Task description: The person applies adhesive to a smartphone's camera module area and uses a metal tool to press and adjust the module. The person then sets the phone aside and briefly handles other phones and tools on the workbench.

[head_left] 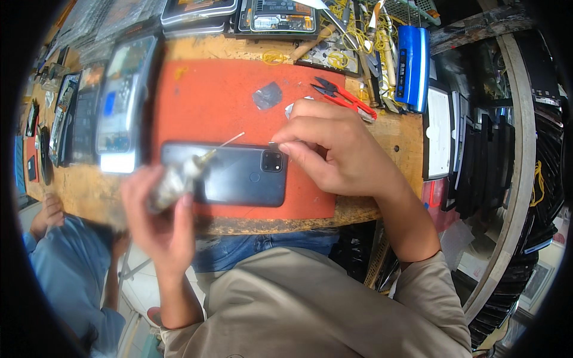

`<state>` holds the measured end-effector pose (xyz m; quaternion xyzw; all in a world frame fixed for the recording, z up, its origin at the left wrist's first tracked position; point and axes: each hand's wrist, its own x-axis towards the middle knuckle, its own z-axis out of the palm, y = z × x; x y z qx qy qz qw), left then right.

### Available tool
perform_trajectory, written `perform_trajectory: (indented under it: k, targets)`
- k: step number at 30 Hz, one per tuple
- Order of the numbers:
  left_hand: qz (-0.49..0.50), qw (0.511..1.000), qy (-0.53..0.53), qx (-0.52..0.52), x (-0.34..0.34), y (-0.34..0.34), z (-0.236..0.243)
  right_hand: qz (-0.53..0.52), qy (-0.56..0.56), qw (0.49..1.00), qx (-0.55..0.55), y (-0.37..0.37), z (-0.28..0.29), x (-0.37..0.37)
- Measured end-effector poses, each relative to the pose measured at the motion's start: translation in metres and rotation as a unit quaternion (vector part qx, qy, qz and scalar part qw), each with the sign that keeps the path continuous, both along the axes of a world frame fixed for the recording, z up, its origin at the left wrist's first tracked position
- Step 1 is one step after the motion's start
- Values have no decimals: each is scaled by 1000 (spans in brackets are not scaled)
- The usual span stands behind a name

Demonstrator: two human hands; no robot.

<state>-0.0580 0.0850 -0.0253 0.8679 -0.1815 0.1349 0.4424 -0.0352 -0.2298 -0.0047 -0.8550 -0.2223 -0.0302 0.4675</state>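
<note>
A dark blue-grey smartphone (233, 179) lies back up on an orange-red mat (209, 95), its camera block at the right end. Over the phone's left part, my left hand (158, 209) is closed round a small pale bottle with a needle tip (179, 179), blurred by motion. The thin needle points up and to the right. My right hand (334, 146) pinches a tiny metallic-looking piece (273, 143) between thumb and forefinger, just above the camera block. Its kind is too small to tell.
Red-handled snips (343, 97) and a grey scrap of film (267, 96) lie beyond my right hand. A blue device (412, 68) stands at the right. Trays of phone parts (277, 18) and a clear case (124, 89) border the mat. Another person (77, 268) sits at left.
</note>
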Motion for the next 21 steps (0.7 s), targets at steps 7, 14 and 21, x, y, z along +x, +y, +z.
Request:
perform_trajectory:
  k: [7,14,21]
  targets:
    - [-26,1000,-3,17,-1,2,4,-8,15,1000,5,0,1,-4]
    - [11,1000,2,22,-4,3,0,-155,-71,985,4,-7,-8,-3]
    - [21,992,69,-100,-4,0,-3,-236,-107,963,-73,-18,-11,4]
